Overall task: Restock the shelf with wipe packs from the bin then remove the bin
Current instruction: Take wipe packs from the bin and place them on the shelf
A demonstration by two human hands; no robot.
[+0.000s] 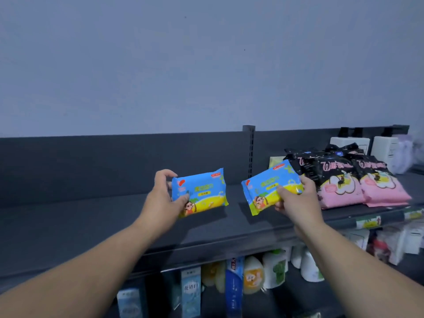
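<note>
Shelf dead ahead: I've got left hand pinching one wipe pack, right hand gripping a second wipe pack, both lengthwise over its bare stretch.

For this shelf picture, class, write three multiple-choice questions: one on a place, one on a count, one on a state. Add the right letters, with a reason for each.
1. Where do the pink packs lie on the shelf?
A) right of the right hand
B) at the far left end
C) on the level below

2. How many blue packs are being held?
A) one
B) two
C) four

3. What is the left hand doing?
A) hanging idle
B) pressing flat on the shelf
C) gripping a pack

Answers:
1 A, because the pink packs sit just beyond the right hand.
2 B, because each hand holds one.
3 C, because its thumb and fingers curl round the pack's edge.
</note>
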